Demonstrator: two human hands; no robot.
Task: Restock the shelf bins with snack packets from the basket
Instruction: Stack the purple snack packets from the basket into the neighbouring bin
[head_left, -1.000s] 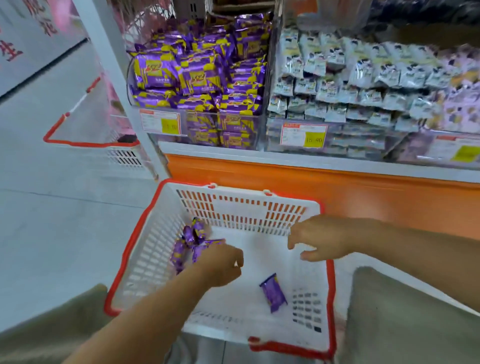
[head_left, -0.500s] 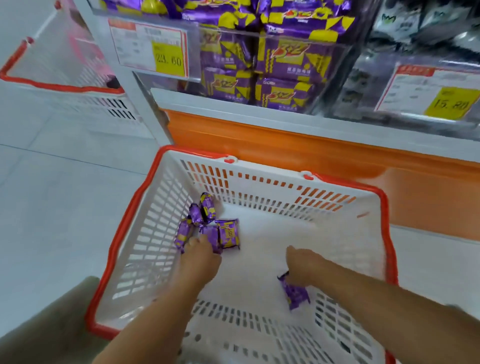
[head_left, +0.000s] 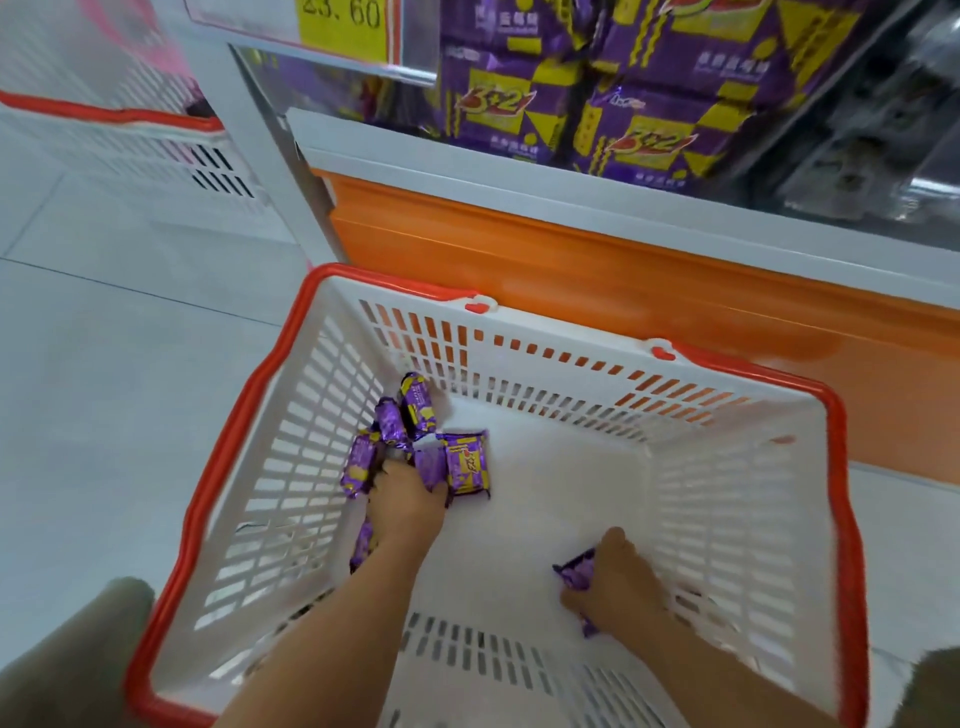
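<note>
A white basket with a red rim (head_left: 270, 384) stands on the floor below the shelf. Several small purple snack packets (head_left: 462, 462) lie in its far left corner. My left hand (head_left: 408, 501) reaches down among them, fingers curled round some of the packets. One more purple packet (head_left: 576, 571) lies on the basket floor at the right, and my right hand (head_left: 608, 587) grips it. The shelf bin (head_left: 597, 119) above holds stacked purple and yellow packets behind a clear front.
An orange base panel (head_left: 597, 270) runs under the shelf, right behind the basket. A second white basket with a red rim (head_left: 119, 119) stands on the floor to the far left. A yellow price tag (head_left: 345, 23) hangs on the bin front. My knees show at the bottom corners.
My view has dropped closer to the basket. My right hand came down from the rim onto the lone packet and closed on it. My left hand pushed deeper into the corner pile.
</note>
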